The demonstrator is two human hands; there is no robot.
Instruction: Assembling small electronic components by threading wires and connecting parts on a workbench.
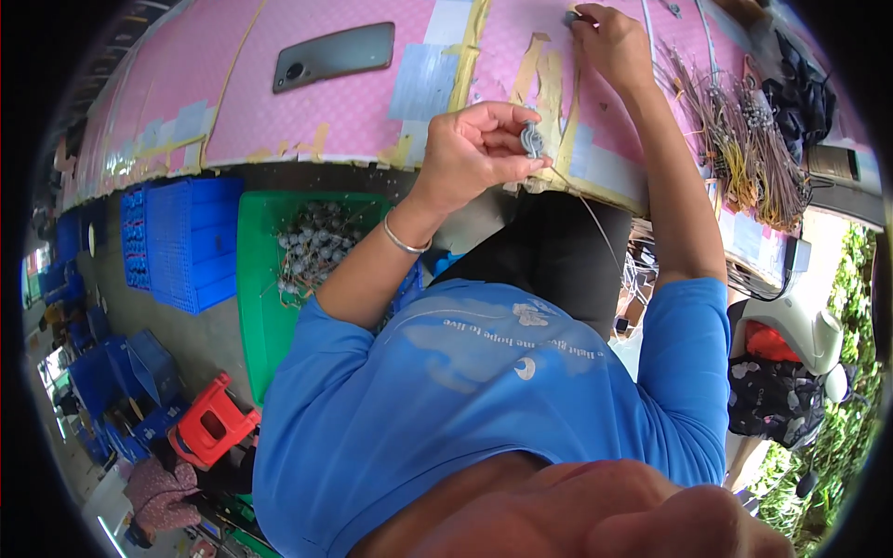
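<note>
Near the table's front edge, my left hand (pixel 470 153) is closed on a small grey round part (pixel 531 139), held between thumb and fingers. A thin wire (pixel 595 219) runs from beside my left fingertips down over my lap. Farther up the table, my right hand (pixel 614 45) has its fingertips closed on a second small grey part (pixel 571 18). That part sits at the pink tabletop (pixel 609 121), and my fingers partly cover it.
A phone (pixel 333 58) lies at the far left of the table. Bundled wires with small grey ends (pixel 744 139) lie at the right. Below the table's left side stands a green bin (pixel 256 279) with many grey parts (pixel 321 242), beside blue crates (pixel 191 244). A red stool (pixel 214 423) is farther off.
</note>
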